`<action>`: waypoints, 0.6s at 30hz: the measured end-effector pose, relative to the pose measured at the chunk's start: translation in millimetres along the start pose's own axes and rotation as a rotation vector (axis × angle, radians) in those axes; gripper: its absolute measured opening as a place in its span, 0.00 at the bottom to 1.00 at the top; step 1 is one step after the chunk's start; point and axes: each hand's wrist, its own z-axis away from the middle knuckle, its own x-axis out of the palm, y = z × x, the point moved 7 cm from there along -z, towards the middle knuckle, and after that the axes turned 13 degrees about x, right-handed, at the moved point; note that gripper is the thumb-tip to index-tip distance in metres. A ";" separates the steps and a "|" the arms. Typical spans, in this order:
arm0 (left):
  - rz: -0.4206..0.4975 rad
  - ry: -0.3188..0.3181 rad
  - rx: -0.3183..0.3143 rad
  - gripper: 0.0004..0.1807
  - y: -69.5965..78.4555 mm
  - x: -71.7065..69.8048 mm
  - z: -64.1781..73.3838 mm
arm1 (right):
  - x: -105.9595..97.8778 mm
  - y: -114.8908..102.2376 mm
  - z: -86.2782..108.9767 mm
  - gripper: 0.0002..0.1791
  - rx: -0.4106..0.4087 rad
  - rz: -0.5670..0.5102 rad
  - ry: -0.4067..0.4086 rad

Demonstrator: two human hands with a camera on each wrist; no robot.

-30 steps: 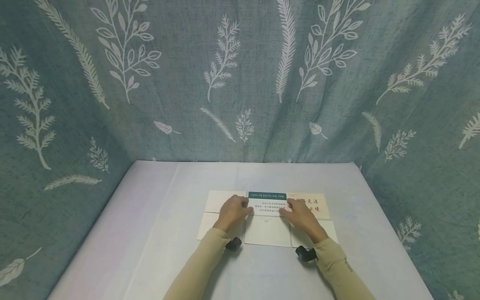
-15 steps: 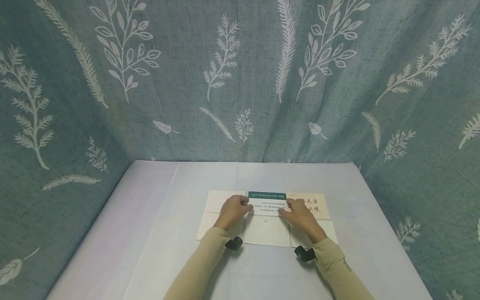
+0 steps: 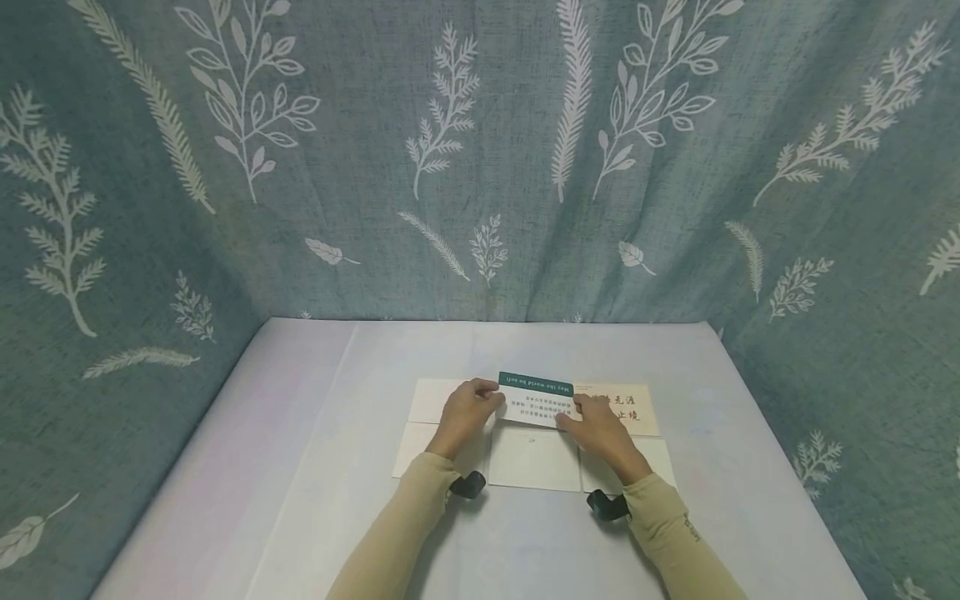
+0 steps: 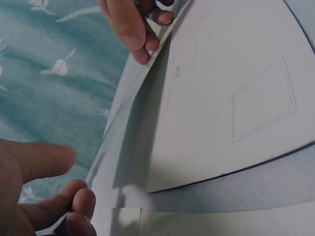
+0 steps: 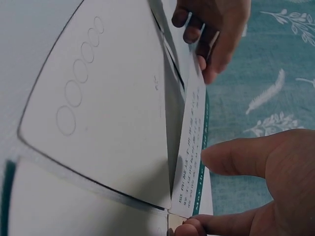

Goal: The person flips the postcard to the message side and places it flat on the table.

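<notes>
My left hand (image 3: pixel 467 414) and right hand (image 3: pixel 606 433) pinch the two short ends of a white postcard (image 3: pixel 534 405) with a green band and printed lines. Its left end is raised higher than its right, so it tilts above the table. Just in front lies a cream postcard (image 3: pixel 535 461), back side up; its stamp box shows in the left wrist view, and a row of circles in the right. To the right, a cream card with red characters (image 3: pixel 632 407) is partly covered by my right fingers. In the right wrist view the right thumb (image 5: pixel 221 156) lies against the green band.
Two pale cards, an upper left card (image 3: pixel 429 402) and a lower left card (image 3: pixel 415 443), lie partly beneath the left hand. Another pale card (image 3: pixel 660 457) lies under the right wrist. Behind the white-covered table (image 3: pixel 322 433) hangs a blue-green leaf-patterned cloth (image 3: pixel 517 250).
The white postcard lay flat among the others earlier. Now its left end has come up with my left hand, which has risen slightly, while the right hand has hardly moved.
</notes>
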 end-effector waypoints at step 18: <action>-0.009 0.075 0.002 0.17 -7.5 -8.7 -3.0 | -12.2 -4.7 -3.4 0.26 -0.001 -0.174 0.046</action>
